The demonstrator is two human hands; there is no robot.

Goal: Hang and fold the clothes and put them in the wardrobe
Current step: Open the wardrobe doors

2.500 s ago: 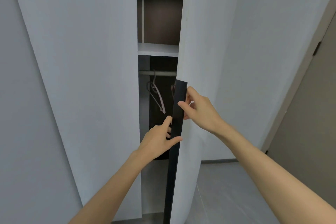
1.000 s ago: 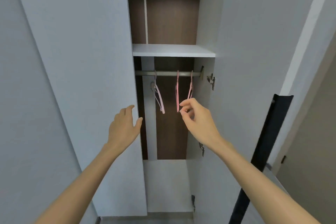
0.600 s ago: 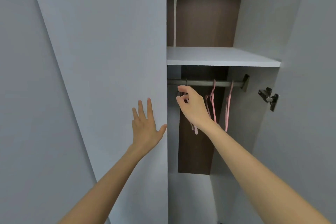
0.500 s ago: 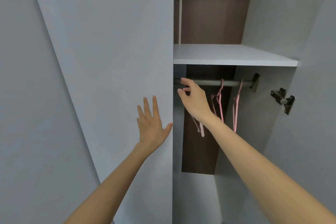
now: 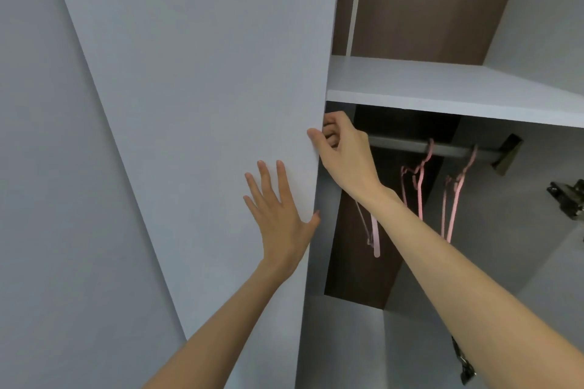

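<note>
Right hand [image 5: 344, 155]: fingers curled up at the grey metal wardrobe rail [image 5: 410, 146], on hook or rail I cannot tell | slim pink plastic hanger [image 5: 375, 240] hangs just below my wrist, long axis vertical | left hand [image 5: 279, 215]: flat, fingers spread, on the white wardrobe door [image 5: 205, 104], farther off.

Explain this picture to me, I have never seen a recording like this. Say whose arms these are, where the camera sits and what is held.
No machine here: these are a person's two bare arms, filmed by one wide camera worn on the head, looking forward and down. The left hand lies flat, fingers straight, on the wardrobe door. The right hand reaches inside, fingers curled at the left end of the rail under the shelf. A pink hanger dangles just below that wrist; whether the fingers grip its hook or the rail is hidden. Two more hangers hang further right.
</note>
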